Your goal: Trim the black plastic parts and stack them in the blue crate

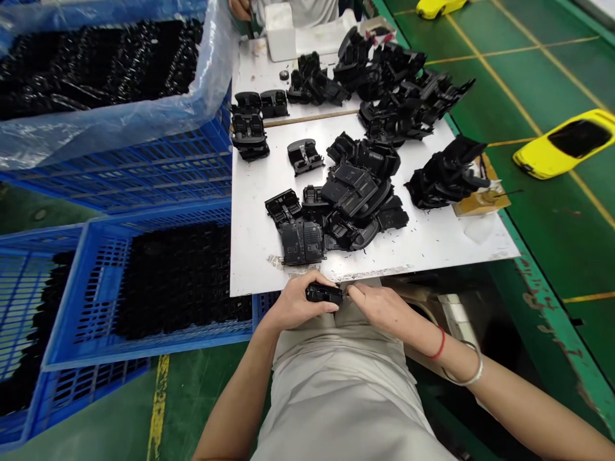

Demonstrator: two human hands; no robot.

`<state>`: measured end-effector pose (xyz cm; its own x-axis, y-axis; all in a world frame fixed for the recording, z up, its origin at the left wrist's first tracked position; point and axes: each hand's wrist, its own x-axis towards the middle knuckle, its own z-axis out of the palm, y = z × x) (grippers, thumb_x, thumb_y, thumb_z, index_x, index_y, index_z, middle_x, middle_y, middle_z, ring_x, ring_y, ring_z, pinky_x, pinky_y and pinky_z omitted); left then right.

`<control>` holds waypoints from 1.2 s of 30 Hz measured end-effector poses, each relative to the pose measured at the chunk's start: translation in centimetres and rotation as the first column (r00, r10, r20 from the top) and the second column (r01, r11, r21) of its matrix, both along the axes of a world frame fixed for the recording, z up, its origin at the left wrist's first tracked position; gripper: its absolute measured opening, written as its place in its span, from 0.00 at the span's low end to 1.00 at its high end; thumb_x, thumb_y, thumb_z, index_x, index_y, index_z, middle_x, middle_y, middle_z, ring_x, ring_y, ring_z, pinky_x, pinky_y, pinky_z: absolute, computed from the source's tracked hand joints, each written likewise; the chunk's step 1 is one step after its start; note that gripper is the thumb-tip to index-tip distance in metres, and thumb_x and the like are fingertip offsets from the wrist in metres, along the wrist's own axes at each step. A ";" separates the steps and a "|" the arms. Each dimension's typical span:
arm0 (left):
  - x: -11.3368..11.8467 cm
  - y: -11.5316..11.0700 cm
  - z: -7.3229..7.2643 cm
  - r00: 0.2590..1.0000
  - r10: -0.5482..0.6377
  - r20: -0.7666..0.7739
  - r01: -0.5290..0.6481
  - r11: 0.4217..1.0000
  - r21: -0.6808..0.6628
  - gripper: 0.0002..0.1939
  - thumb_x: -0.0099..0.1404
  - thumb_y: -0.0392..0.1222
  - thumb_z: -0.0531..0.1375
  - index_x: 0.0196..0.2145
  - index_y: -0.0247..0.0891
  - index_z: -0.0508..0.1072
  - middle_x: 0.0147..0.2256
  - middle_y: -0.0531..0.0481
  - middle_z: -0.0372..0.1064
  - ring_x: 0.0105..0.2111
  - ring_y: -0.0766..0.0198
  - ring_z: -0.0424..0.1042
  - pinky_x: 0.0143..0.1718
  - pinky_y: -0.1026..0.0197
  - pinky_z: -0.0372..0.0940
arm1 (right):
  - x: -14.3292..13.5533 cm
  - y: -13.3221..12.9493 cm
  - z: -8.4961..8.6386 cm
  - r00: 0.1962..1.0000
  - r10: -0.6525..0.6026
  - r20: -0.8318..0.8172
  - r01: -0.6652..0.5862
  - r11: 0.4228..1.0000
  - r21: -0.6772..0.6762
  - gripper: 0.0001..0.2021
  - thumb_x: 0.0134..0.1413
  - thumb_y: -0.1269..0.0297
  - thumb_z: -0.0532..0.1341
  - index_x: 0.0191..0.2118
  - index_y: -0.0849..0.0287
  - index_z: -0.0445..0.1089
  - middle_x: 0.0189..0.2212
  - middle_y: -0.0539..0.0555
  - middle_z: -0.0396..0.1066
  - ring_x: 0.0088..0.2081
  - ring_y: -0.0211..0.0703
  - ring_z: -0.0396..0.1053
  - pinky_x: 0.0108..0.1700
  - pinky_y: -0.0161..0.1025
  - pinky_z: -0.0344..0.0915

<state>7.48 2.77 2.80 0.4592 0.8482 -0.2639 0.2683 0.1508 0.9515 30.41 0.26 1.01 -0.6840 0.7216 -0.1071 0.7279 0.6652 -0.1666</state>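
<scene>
My left hand (pixel 294 302) is wrapped round a black plastic toy-car interior part (pixel 323 293), held just off the table's front edge above my lap. At the right end of that part, my right hand (pixel 379 308) is closed in a pinch. What its fingertips hold, if anything, is too small to make out. Just beyond my hands lies a black part with a ribbed, panelled face (pixel 302 243), at the front of a loose heap of black interior parts (pixel 350 189). A single black part (pixel 305 157) sits behind the heap.
More black parts (pixel 398 83) cover the back of the white table (pixel 259 256). Blue crates (pixel 158 352) holding black parts stand at left. A small cardboard box (pixel 483 192) is at the right edge. Yellow toy car bodies (pixel 567 144) rest on the green surface (pixel 509 96). Across sits another person (pixel 307 11).
</scene>
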 end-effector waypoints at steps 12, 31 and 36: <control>0.0 0.0 0.0 1.000 0.002 -0.007 -0.002 1.000 0.002 0.17 0.52 0.45 0.72 0.38 0.38 0.76 0.38 0.48 0.77 0.39 0.57 0.75 0.42 0.59 0.66 | 0.3 0.1 0.3 0.999 0.019 -0.031 -0.018 0.999 0.043 0.11 0.57 0.81 0.46 0.37 0.59 0.60 0.25 0.50 0.64 0.20 0.35 0.52 0.23 0.37 0.40; -0.1 0.2 -0.1 0.999 -0.020 -0.027 0.021 1.000 0.021 0.18 0.53 0.49 0.71 0.39 0.38 0.76 0.38 0.48 0.77 0.40 0.56 0.75 0.42 0.58 0.66 | -0.1 0.1 -0.6 1.000 0.003 0.016 -0.005 0.994 0.112 0.12 0.57 0.81 0.46 0.39 0.61 0.62 0.27 0.52 0.66 0.20 0.37 0.55 0.23 0.37 0.40; -0.1 0.2 0.1 0.999 -0.022 -0.040 0.023 1.000 0.006 0.19 0.52 0.48 0.72 0.39 0.38 0.76 0.37 0.50 0.76 0.38 0.58 0.74 0.41 0.60 0.66 | 0.3 0.0 -0.1 1.000 0.006 0.000 -0.006 0.999 0.033 0.10 0.61 0.77 0.46 0.39 0.61 0.62 0.26 0.50 0.65 0.20 0.36 0.54 0.23 0.37 0.40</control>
